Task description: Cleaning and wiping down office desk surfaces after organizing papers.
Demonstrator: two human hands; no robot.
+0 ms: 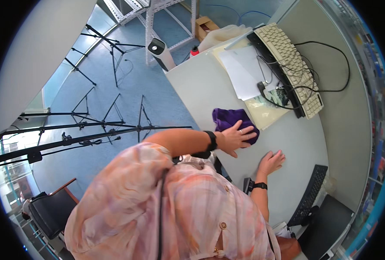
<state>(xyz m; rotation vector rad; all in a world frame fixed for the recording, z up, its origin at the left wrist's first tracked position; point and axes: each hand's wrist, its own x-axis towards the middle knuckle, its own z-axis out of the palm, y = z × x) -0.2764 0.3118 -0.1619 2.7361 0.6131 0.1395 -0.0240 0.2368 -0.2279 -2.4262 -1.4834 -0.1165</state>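
Observation:
My left hand (237,137) lies palm down on a folded purple cloth (230,117), with its fingers spread over the cloth's near right part. A ring is on one finger and a black band circles the wrist. The cloth rests on a light grey desk (195,81), close to its left edge. To the right and nearer my body, my right hand (272,162) is over the bare desk surface, fingers extended and holding nothing. A black watch is on that wrist.
Beyond the cloth lie papers (241,71), a yellowish plastic folder (265,112) and a beige keyboard (286,61) with tangled cables. A black keyboard (309,195) and a dark monitor (325,227) are at right. Black tripods (114,125) and a chair (52,211) stand left.

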